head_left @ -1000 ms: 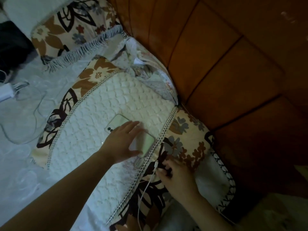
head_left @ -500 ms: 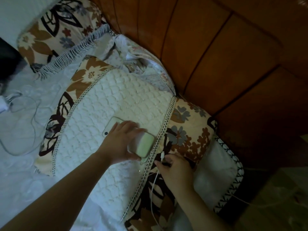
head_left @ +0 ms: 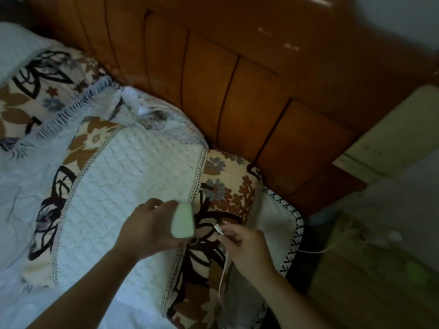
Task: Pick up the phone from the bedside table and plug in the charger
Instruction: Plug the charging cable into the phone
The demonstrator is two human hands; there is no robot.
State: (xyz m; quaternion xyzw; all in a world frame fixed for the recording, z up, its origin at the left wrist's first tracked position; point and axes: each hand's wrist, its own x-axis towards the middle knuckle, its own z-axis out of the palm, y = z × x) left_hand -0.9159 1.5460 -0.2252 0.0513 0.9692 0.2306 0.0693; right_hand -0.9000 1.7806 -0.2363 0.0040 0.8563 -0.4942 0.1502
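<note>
Fingers of left hand (head_left: 152,226) clasp pale-green phone (head_left: 183,220); right hand (head_left: 247,245) pinches white charger plug (head_left: 218,228).

A quilted white pillow (head_left: 133,176) with a brown and black floral border lies across the middle of the frame, on a pale bedsheet (head_left: 26,176) that fills the left side. A second floral pillow (head_left: 40,91) with a fringed edge sits in the upper left. Behind both, a panelled wooden headboard (head_left: 237,74) runs across the top. At the right edge stands a pale cream cabinet (head_left: 399,134), blurred. A patch of wall (head_left: 403,15) shows in the upper right corner.
</note>
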